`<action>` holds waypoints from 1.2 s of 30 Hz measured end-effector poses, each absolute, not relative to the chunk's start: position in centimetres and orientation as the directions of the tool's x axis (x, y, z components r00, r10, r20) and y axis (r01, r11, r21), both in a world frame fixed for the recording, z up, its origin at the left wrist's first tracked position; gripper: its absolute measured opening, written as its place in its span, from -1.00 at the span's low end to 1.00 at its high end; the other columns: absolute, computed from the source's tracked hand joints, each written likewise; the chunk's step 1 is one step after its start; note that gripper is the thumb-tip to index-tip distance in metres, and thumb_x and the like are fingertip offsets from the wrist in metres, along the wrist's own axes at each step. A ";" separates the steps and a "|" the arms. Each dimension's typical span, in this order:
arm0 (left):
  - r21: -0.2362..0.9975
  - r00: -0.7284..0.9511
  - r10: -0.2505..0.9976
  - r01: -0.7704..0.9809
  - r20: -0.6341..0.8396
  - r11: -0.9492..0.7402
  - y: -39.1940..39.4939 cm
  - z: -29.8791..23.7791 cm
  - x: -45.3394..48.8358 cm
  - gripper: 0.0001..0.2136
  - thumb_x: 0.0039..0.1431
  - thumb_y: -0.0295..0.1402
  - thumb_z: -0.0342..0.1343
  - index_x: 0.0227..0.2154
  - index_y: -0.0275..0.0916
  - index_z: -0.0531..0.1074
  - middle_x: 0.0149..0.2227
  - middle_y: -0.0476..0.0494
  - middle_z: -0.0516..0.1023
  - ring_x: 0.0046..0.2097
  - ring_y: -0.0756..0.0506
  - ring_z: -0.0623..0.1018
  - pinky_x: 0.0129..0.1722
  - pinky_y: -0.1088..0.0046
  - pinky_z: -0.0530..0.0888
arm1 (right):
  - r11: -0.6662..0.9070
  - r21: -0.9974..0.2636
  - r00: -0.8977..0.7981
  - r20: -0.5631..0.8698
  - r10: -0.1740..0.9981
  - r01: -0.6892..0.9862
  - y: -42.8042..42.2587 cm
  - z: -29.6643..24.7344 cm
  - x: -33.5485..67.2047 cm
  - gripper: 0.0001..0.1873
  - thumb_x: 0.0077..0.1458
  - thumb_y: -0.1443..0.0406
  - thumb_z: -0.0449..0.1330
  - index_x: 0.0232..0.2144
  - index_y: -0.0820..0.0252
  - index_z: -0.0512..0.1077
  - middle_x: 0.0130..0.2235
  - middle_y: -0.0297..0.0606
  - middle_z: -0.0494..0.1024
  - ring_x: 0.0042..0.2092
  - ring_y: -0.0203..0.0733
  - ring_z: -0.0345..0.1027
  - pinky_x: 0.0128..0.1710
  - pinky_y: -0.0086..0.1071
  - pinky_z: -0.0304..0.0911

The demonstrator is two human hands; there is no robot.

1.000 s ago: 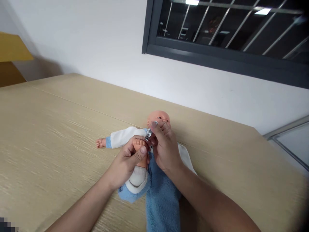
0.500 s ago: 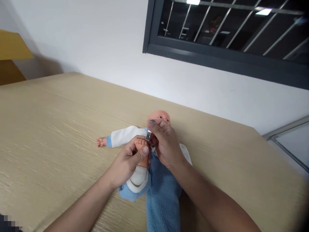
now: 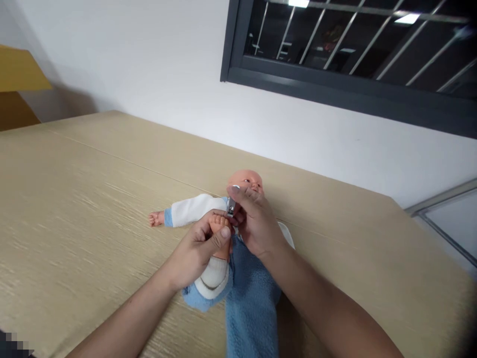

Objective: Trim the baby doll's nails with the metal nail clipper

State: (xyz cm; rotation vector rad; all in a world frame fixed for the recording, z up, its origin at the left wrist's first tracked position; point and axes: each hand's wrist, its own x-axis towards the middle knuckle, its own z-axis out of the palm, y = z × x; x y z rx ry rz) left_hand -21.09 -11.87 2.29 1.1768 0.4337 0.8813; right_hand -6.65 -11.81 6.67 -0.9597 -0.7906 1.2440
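A baby doll in blue and white clothes lies on its back on the table, its head toward the wall. My left hand is closed round the doll's bare foot, with the thumb over the sole and the toes pointing up. Between the thumb and fingers of my right hand is a silver nail clipper, its jaw end down beside the toes. Whether the jaws touch a toe, I cannot tell. My right hand partly hides the doll's face and chest.
The wood-grain table runs back to a white wall. A dark-framed window with bars is at the upper right. A yellow box-like object stands at the far left, and a metal frame is at the right edge.
The nail clipper has tilted slightly and shifted a little in my right hand, and more of the doll's face shows. My left hand keeps its hold on the foot.
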 end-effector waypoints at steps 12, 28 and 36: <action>0.916 0.628 0.770 -0.367 0.114 0.164 -11.9 2.2 -21.1 -0.68 0.37 -0.05 0.26 -0.17 -0.23 0.46 -0.30 -0.06 0.46 -0.27 -0.06 0.41 -0.20 0.38 0.37 | 0.095 -0.928 0.218 0.015 0.976 -0.360 -12.1 7.2 -7.0 -0.54 0.01 0.05 0.53 -0.42 0.18 0.38 -0.59 -0.54 0.33 -0.60 -0.47 0.10 -0.65 -0.54 0.03; 0.920 0.623 0.766 -0.374 0.156 0.116 -11.9 2.3 -21.1 -0.70 0.37 -0.05 0.25 -0.17 -0.21 0.48 -0.13 -0.16 0.50 -0.11 -0.11 0.44 -0.17 0.39 0.37 | 0.155 -0.923 0.274 0.056 0.960 -0.353 -12.1 7.2 -7.2 -0.55 0.06 0.06 0.51 -0.39 0.17 0.37 -0.60 -0.54 0.33 -0.60 -0.48 0.06 -0.63 -0.53 -0.03; 0.914 0.617 0.777 -0.376 0.121 0.156 -12.0 2.5 -21.0 -0.64 0.33 0.00 0.28 -0.24 -0.22 0.43 -0.26 -0.10 0.43 -0.19 -0.10 0.41 -0.16 0.37 0.38 | 0.176 -0.930 0.307 0.073 0.949 -0.321 -12.6 6.9 -7.7 -0.55 0.06 0.03 0.51 -0.29 0.15 0.40 -0.51 -0.51 0.43 -0.57 -0.47 0.13 -0.60 -0.51 0.01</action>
